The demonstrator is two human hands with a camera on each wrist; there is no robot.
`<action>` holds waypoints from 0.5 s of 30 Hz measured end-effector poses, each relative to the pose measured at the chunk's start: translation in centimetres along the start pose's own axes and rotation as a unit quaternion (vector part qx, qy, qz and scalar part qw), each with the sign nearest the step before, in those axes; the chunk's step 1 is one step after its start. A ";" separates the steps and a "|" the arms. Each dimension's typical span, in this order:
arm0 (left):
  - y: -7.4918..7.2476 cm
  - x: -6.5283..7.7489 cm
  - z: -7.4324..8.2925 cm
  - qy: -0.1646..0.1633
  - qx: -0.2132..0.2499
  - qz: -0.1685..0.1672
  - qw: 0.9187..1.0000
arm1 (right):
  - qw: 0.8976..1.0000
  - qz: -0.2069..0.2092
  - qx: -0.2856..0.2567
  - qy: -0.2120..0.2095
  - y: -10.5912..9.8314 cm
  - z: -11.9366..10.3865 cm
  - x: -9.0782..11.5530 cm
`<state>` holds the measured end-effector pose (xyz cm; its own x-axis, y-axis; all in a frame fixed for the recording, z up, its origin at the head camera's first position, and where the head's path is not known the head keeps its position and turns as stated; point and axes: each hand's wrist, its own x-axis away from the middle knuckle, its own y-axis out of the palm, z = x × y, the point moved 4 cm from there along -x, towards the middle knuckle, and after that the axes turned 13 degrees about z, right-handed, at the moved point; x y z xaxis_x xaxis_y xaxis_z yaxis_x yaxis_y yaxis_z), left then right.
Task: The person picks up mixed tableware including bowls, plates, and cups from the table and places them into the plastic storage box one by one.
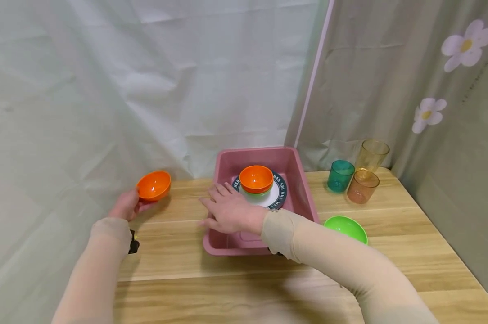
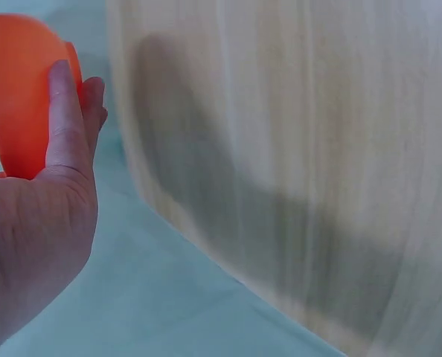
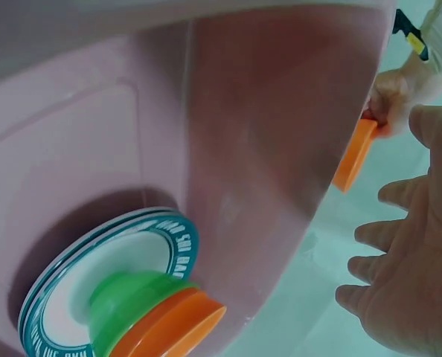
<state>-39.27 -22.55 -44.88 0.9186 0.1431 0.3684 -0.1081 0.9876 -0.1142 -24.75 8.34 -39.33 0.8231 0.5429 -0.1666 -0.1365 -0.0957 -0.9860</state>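
Note:
My left hand (image 1: pixel 126 204) grips an orange bowl (image 1: pixel 154 185) by its side, at the far left of the table. In the left wrist view the thumb lies along the outside of that bowl (image 2: pixel 24 89). My right hand (image 1: pixel 229 209) is held over the left part of a pink basin (image 1: pixel 305 193), fingers spread, with nothing in it. Inside the basin lie stacked white plates (image 3: pixel 65 312) with dark lettered rims. On them a green bowl (image 3: pixel 124 297) stands with a second orange bowl (image 1: pixel 256 179) nested in it.
To the right of the basin stand a teal cup (image 1: pixel 340 176), a pinkish cup (image 1: pixel 362 186) and a yellowish cup (image 1: pixel 372 155). A bright green bowl (image 1: pixel 347 228) sits nearer, partly behind my right forearm. A pale curtain (image 1: pixel 211 81) hangs along the wooden table's (image 1: pixel 179 265) back edge.

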 end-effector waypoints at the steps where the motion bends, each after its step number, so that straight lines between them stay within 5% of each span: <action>1: 0.1 0.2 0.3 -0.001 0.002 -0.003 1.000 | 1.000 0.002 -0.001 -0.001 -0.1 0.2 0.1; 6: 1.0 1.3 1.3 -0.016 0.026 -0.042 0.999 | 1.000 0.011 -0.013 0.005 -0.8 1.1 0.5; 15: 3.3 3.7 3.0 0.017 0.029 -0.108 0.994 | 0.998 0.016 -0.054 0.028 -1.9 3.9 3.2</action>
<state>-37.39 -18.56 -41.12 0.9352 -0.0737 0.3464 0.0720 0.9972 0.0177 -24.02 13.49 -37.98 0.8494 0.4903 -0.1949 -0.1054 -0.2043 -0.9732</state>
